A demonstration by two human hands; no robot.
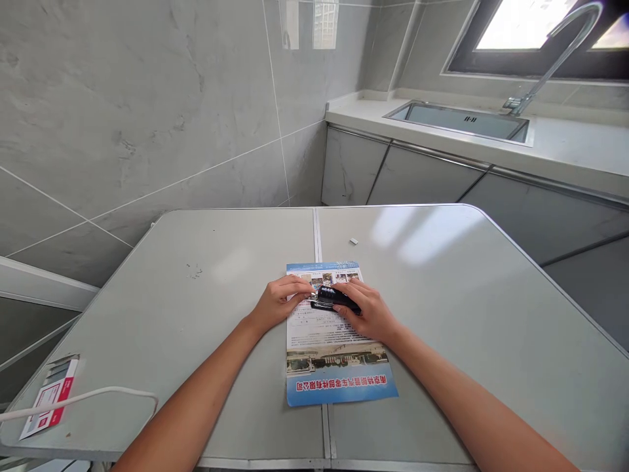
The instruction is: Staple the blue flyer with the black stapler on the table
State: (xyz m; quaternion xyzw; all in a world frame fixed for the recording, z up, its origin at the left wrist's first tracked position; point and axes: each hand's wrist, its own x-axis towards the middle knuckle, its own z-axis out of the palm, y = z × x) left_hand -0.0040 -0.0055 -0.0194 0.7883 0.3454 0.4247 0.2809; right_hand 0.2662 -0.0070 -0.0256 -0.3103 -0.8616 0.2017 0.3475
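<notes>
A black stapler point(326, 294) lies over a printed leaflet point(339, 387) on the table. My right hand point(366, 307) is wrapped round the stapler's black body from the right. At its left end a silver metal part point(313, 297) shows. My left hand point(282, 300) is closed there, its thumb and fingers pinching at that metal end. The fingertips partly hide what they grip. Underneath, the leaflet has a blue border, small pictures, a building photo and red lettering, upside down to me.
The pale folding table point(236, 380) has a metal seam down its middle. Beyond the leaflet lies a small pale block point(354, 241). A red-and-white card packet point(52, 400) and a white cable point(108, 390) are at the left edge. Behind stands a counter with a sink point(457, 121) and tap point(555, 59).
</notes>
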